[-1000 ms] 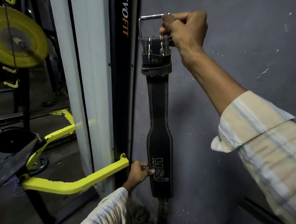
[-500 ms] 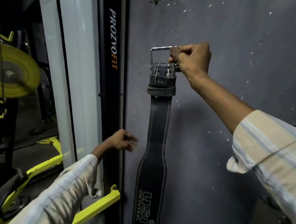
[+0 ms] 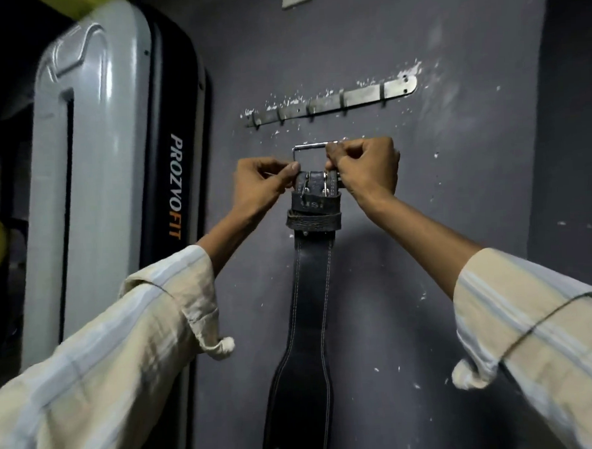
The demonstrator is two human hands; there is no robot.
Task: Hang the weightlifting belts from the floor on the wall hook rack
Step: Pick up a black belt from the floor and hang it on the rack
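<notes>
belt [image 3: 314,285] held flat to wall, just below hook rack [image 3: 329,102] | left hand [image 3: 263,188], right hand [image 3: 367,172] both pinch buckle [image 3: 313,147] | risk: buckle misses hook, belt drops

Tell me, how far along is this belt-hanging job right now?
Done: one black belt is up off the floor, raised against the wall.
In hand: the left hand and right hand both grip its top at the metal buckle, just below the hook rack.
Left: the buckle is not yet on a hook, and every hook looks bare. Other belts are out of view.
</notes>
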